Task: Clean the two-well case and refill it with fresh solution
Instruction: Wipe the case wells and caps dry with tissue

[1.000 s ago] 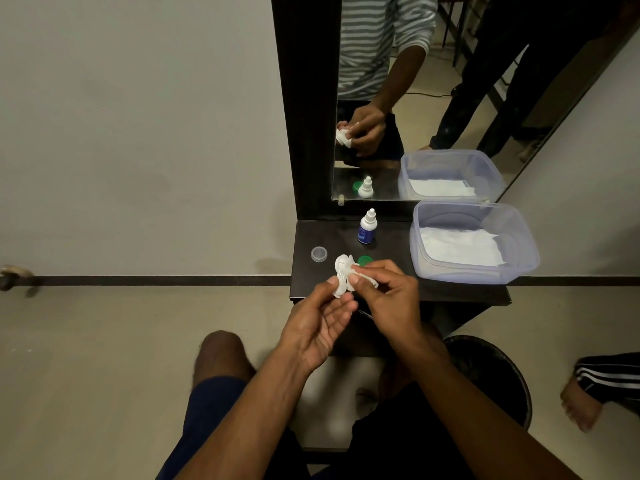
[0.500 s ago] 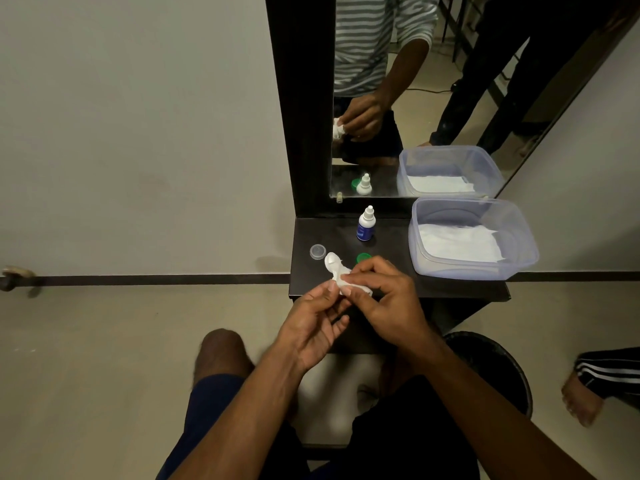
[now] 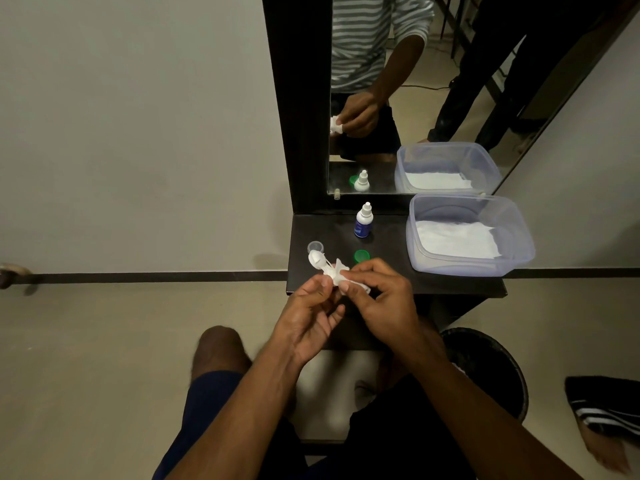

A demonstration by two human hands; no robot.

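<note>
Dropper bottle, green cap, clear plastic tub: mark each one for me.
dropper bottle (image 3: 363, 223), head view, on its blue label
green cap (image 3: 361, 255), head view, on its top face
clear plastic tub (image 3: 467, 265), head view, on its near wall

the right hand (image 3: 384, 299) covers one end of the white two-well case (image 3: 325, 268), so only the far well shows. a crumpled white tissue (image 3: 341, 275) hides the middle of the case. the label on the small bottle (image 3: 363, 221) is too small to read. the black bin (image 3: 491, 368) is partly hidden behind the right forearm.
</note>
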